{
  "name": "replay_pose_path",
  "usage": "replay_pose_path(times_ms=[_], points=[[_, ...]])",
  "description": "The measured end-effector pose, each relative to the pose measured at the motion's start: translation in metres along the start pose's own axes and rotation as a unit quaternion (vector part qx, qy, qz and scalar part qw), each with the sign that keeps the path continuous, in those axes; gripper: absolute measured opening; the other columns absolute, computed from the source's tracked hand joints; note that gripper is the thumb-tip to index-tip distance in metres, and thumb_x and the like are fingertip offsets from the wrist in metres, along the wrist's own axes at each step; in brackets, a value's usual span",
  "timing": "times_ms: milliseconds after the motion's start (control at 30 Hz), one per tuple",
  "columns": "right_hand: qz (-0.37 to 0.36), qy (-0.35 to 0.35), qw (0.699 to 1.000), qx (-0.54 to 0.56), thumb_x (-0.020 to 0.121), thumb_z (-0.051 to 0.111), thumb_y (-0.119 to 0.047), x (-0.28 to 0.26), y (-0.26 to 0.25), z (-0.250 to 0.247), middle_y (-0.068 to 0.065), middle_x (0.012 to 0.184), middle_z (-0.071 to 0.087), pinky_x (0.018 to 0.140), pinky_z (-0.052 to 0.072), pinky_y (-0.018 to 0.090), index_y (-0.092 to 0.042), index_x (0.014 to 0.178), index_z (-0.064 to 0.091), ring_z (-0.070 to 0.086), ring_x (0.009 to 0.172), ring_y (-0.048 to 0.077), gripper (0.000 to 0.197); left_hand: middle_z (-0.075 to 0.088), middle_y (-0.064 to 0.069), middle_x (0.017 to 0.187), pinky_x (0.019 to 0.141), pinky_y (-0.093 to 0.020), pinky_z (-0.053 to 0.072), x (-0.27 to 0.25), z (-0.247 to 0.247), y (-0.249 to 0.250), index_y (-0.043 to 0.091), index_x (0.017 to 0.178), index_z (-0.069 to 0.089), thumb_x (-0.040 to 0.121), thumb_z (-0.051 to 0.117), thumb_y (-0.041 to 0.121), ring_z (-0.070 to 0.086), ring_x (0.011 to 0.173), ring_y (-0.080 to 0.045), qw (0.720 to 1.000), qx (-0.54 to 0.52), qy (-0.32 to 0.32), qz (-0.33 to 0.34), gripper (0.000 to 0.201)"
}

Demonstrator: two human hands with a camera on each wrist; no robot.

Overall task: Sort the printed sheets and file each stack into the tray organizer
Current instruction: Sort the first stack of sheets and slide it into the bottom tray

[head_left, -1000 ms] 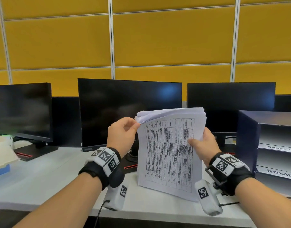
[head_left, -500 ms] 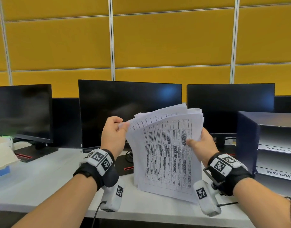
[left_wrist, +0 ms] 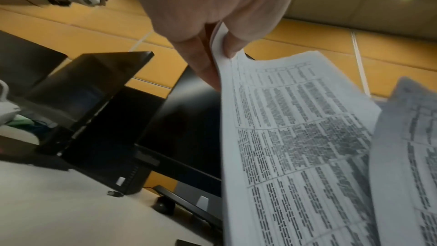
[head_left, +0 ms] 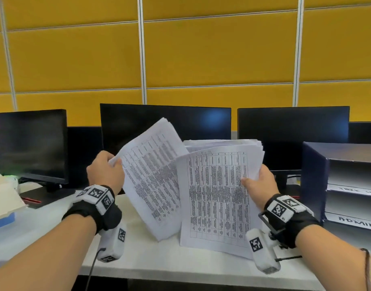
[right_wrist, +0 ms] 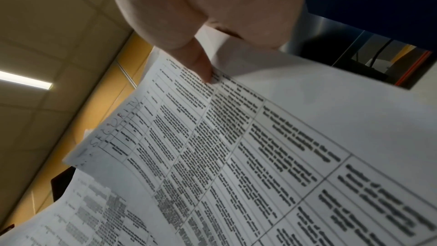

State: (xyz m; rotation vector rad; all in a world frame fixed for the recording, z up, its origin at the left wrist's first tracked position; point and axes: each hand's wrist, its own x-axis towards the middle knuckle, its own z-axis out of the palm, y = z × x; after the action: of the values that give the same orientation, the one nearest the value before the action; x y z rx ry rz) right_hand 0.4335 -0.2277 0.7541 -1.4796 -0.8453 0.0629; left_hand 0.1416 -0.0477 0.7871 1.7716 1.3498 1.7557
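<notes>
My left hand [head_left: 109, 171] [left_wrist: 212, 48] pinches the top corner of a thin bundle of printed sheets [head_left: 153, 177] [left_wrist: 295, 147], tilted to the left and held apart from the rest. My right hand [head_left: 258, 181] [right_wrist: 203, 63] grips the main stack of printed sheets [head_left: 218, 194] [right_wrist: 260, 156] by its right edge, thumb on the front page. That stack stands upright with its bottom edge near the desk. Handwriting runs along the top of its front page in the right wrist view. The dark blue tray organizer [head_left: 314, 177] stands at the right, with labelled shelves, one reading ADMIN.
Three dark monitors [head_left: 165, 127] line the back of the white desk [head_left: 43, 225], before a yellow panel wall. A white and blue object [head_left: 4, 202] sits at the left edge. Monitor stands and cables lie behind the papers.
My left hand has peeled a thin bundle off the front of the stack and swung it out to the left. The right hand keeps holding the remaining stack upright.
</notes>
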Motion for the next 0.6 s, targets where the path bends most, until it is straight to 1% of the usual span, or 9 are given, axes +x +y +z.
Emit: replay_pose_path(times_ms=[100,200,300,367,433,500,533,600], points=[[0.0,0.009,1.0,0.001,0.083,0.059,0.009,-0.003,-0.003,-0.003,0.01,0.113,0.061,0.081,0.045,0.031,-0.005,0.121,0.053,0.057,0.098,0.021,0.041,0.056,-0.019,0.087,0.057,-0.032,0.034,0.007,-0.013,-0.008,0.002,0.086,0.053,0.095,0.046,0.012,0.044,0.063,-0.023,1.0,0.015,0.019,-0.012,0.015],[0.001,0.008,1.0,-0.003,0.083,0.059,0.008,-0.005,-0.004,-0.006,0.01,0.115,0.06,0.082,0.045,0.032,-0.007,0.123,0.052,0.056,0.1,0.022,0.042,0.055,-0.021,0.088,0.058,-0.034,0.033,0.011,-0.021,-0.012,-0.001,0.086,0.052,0.096,0.045,0.01,0.043,0.063,-0.026,0.999,0.018,0.04,-0.018,0.016],[0.002,0.003,1.0,-0.002,0.084,0.058,0.008,-0.006,-0.006,-0.01,0.01,0.117,0.06,0.083,0.046,0.033,-0.007,0.125,0.051,0.055,0.102,0.021,0.044,0.053,-0.019,0.088,0.061,-0.037,0.037,0.013,-0.025,-0.009,0.001,0.086,0.052,0.097,0.047,0.012,0.046,0.068,-0.03,0.999,0.013,0.05,-0.015,0.016],[0.001,-0.006,1.0,-0.001,0.084,0.058,0.008,-0.007,-0.007,-0.013,0.01,0.117,0.06,0.082,0.046,0.032,-0.007,0.125,0.051,0.056,0.102,0.021,0.044,0.053,-0.016,0.087,0.059,-0.035,0.037,0.014,-0.026,-0.005,0.003,0.086,0.053,0.097,0.048,0.012,0.047,0.068,-0.028,0.999,0.009,0.047,0.001,0.015],[0.002,-0.021,1.0,0.002,0.085,0.058,0.007,-0.007,-0.007,-0.015,0.008,0.118,0.06,0.08,0.047,0.032,-0.008,0.127,0.051,0.057,0.103,0.021,0.045,0.054,-0.011,0.081,0.052,-0.029,0.034,0.013,-0.025,0.001,0.004,0.084,0.054,0.096,0.049,0.012,0.048,0.066,-0.024,0.999,-0.007,0.028,0.032,0.015],[0.005,-0.033,0.999,0.007,0.085,0.059,0.006,-0.006,-0.005,-0.017,0.008,0.117,0.062,0.079,0.05,0.033,-0.01,0.126,0.052,0.06,0.105,0.023,0.045,0.053,-0.006,0.074,0.051,-0.026,0.035,0.009,-0.019,0.007,0.006,0.08,0.054,0.095,0.052,0.012,0.049,0.064,-0.02,0.997,-0.032,-0.002,0.064,0.016],[0.006,-0.036,0.999,0.009,0.085,0.06,0.005,-0.006,-0.004,-0.017,0.007,0.116,0.063,0.08,0.052,0.035,-0.01,0.125,0.053,0.061,0.104,0.024,0.044,0.053,-0.005,0.072,0.051,-0.026,0.036,0.006,-0.016,0.01,0.006,0.079,0.054,0.095,0.054,0.012,0.048,0.062,-0.018,0.996,-0.047,-0.018,0.074,0.017],[0.009,-0.04,0.999,0.015,0.084,0.061,0.005,-0.005,-0.003,-0.017,0.007,0.115,0.065,0.086,0.053,0.042,-0.011,0.123,0.055,0.063,0.104,0.025,0.043,0.053,-0.005,0.07,0.053,-0.028,0.038,0.0,-0.005,0.017,0.009,0.076,0.054,0.093,0.057,0.013,0.048,0.061,-0.019,0.991,-0.086,-0.054,0.083,0.018]])
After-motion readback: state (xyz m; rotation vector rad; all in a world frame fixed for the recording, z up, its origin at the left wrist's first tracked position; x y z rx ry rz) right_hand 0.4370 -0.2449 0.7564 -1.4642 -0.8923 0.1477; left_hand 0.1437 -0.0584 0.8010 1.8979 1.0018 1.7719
